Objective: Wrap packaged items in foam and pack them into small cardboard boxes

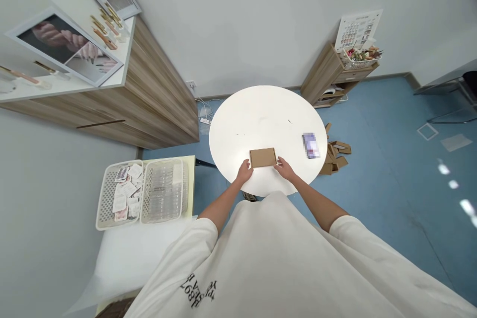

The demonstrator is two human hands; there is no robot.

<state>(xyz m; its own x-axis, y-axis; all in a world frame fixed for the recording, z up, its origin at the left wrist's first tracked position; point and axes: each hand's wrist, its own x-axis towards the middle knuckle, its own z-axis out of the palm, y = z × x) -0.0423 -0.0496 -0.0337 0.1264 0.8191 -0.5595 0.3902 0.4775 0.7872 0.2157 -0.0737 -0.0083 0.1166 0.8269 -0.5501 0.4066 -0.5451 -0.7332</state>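
Observation:
A flat brown cardboard box (263, 157) lies on the round white table (261, 114), close to its near edge. At the box's left end is my left hand (245, 171), its fingers curled against the near corner. My right hand (284, 168) holds the opposite end in the same way, with thumb and fingers around the near right corner. The box appears closed, its top face up and level. To the right on the table rests a phone-like item (310, 145), blurred out with purple blocks.
Folded cardboard boxes (333, 156) lie on the floor right of the table. A small wooden cabinet (328, 74) stands behind right. On my left are white baskets (164, 191) with clear plastic cases and packets, and a tall wood-grain cabinet (160, 84). A power strip (205, 120) sits behind left.

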